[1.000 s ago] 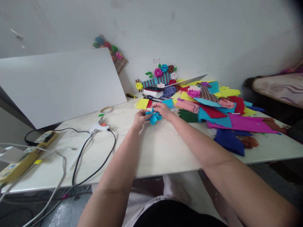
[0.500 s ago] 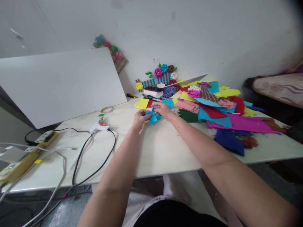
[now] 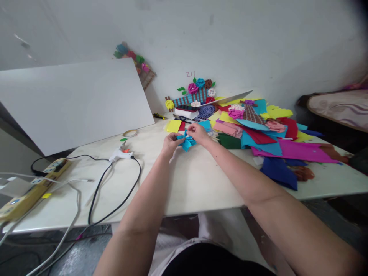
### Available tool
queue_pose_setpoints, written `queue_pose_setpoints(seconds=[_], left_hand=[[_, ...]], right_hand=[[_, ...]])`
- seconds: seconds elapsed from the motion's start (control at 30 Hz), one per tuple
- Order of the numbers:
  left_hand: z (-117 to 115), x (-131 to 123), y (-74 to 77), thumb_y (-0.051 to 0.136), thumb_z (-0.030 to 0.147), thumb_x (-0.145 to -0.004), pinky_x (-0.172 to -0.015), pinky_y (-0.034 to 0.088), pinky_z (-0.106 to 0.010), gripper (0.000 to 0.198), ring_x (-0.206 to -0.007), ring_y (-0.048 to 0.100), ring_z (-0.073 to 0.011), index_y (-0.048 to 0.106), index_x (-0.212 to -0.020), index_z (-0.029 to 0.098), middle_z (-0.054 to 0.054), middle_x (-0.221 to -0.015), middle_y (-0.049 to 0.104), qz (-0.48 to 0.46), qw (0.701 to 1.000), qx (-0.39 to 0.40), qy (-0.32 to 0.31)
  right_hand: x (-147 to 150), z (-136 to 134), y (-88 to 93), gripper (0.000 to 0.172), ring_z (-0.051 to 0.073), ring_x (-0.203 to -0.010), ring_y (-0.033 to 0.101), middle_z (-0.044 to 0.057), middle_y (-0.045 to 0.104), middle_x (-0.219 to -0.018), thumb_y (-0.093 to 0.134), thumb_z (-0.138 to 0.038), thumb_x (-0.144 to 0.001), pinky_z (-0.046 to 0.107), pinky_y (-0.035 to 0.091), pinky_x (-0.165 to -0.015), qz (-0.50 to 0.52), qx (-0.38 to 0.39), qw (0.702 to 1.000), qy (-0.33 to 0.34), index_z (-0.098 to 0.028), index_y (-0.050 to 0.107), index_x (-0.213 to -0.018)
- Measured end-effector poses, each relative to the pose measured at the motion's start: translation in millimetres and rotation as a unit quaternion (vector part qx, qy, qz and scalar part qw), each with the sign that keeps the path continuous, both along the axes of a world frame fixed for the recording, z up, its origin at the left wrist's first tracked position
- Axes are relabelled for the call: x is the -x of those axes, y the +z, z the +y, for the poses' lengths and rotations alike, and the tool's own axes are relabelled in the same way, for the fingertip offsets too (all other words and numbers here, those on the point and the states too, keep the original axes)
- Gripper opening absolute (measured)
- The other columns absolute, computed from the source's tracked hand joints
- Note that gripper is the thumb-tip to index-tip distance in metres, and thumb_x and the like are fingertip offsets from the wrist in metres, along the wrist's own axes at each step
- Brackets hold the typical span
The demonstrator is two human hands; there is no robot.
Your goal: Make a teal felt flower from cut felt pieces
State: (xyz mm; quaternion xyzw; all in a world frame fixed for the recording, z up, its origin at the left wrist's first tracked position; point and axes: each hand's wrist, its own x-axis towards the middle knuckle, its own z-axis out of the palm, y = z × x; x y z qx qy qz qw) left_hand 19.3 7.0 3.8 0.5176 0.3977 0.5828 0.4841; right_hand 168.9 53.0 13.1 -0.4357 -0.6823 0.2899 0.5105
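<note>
Between my hands, above the far middle of the table, is a blue paper flower [image 3: 188, 144] with several loose petals. My left hand [image 3: 171, 143] pinches its left side between thumb and fingers. The fingers of my right hand [image 3: 197, 132] close on an upper petal. Just behind the flower lie a yellow paper square [image 3: 173, 125], a red piece [image 3: 182, 126] and a blue paper square [image 3: 205, 125]. My fingertips partly hide where they meet the flower.
A white glue gun [image 3: 120, 154] with a black cord lies left, near a tape roll [image 3: 130, 133] and a power strip [image 3: 34, 189]. Coloured sheets [image 3: 304, 150] pile up at right. A white board [image 3: 77, 107] leans back left; a yellow cutter [image 3: 160, 116] lies beside it.
My right fingertips have shifted slightly at the upper petal, drawing closer together. My left hand keeps its hold, and the flower stays in nearly the same place.
</note>
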Motion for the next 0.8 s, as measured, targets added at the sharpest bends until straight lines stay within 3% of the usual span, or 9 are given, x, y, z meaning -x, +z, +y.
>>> queue_pose_setpoints(seconds=[0.1, 0.4, 0.8], left_hand=[[0, 0, 0.8, 0.085, 0.033, -0.04, -0.06, 0.05, -0.029, 0.045, -0.057, 0.057, -0.0125, 0.06, -0.072, 0.013, -0.001, -0.063, 0.061, -0.004, 1.0, 0.002, 0.006], [5, 0, -2.5, 0.083, 0.032, -0.04, -0.058, 0.049, -0.027, 0.044, -0.055, 0.056, -0.0111, 0.06, -0.072, 0.013, 0.001, -0.061, 0.061, -0.003, 0.999, -0.011, 0.03], [12, 1, -8.6, 0.077, 0.028, -0.048, -0.059, 0.046, -0.025, 0.032, -0.056, 0.054, -0.0108, 0.061, -0.072, 0.014, 0.001, -0.061, 0.059, 0.053, 0.995, -0.046, 0.072]], right_hand=[[-1, -3, 1.9, 0.008, 0.013, -0.065, 0.052, -0.001, 0.057, -0.065, 0.055, -0.024, -0.063, 0.026, 0.041, -0.066, -0.032, -0.009, 0.999, 0.012, -0.017, 0.056, -0.064], [-2, -9, 6.4, 0.018, 0.012, -0.062, 0.048, -0.001, 0.056, -0.06, 0.054, -0.029, -0.065, 0.024, 0.036, -0.06, -0.026, 0.009, 0.999, 0.033, -0.014, 0.061, -0.061], [-1, -6, 3.0, 0.011, 0.011, -0.06, 0.05, -0.001, 0.06, -0.06, 0.061, -0.022, -0.057, 0.023, 0.038, -0.058, 0.023, 0.046, 0.997, 0.057, -0.014, 0.065, -0.062]])
